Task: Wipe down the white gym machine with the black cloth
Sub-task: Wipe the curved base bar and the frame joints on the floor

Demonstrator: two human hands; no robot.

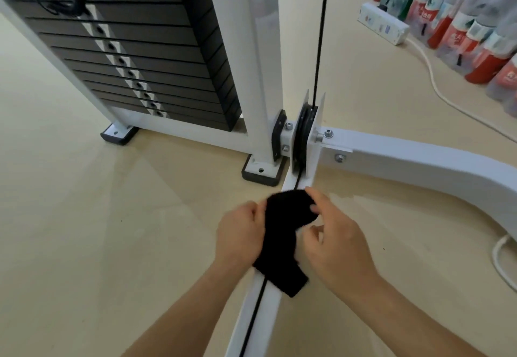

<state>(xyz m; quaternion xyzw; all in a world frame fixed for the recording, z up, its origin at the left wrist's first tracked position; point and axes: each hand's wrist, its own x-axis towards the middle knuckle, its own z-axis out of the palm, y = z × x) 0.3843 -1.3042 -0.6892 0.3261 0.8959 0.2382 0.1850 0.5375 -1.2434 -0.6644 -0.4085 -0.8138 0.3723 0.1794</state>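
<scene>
Both hands on the black cloth point(282, 233) over the white floor rail point(260, 309) (cable along it): left hand point(240, 233) grips its edge, right hand point(333, 242) pinches the top; open floor point(84, 231) either side.

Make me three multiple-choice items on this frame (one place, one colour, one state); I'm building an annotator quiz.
1. Where is the black cloth? A on a chair B over the white floor rail C in a bucket
2. What colour are the weight plates? A white B red C black
3. Which hands hold the cloth? A both B left only C neither
Key: B, it is held above the rail. C, the stacked plates are black. A, the left hand and right hand each grip it.
</scene>
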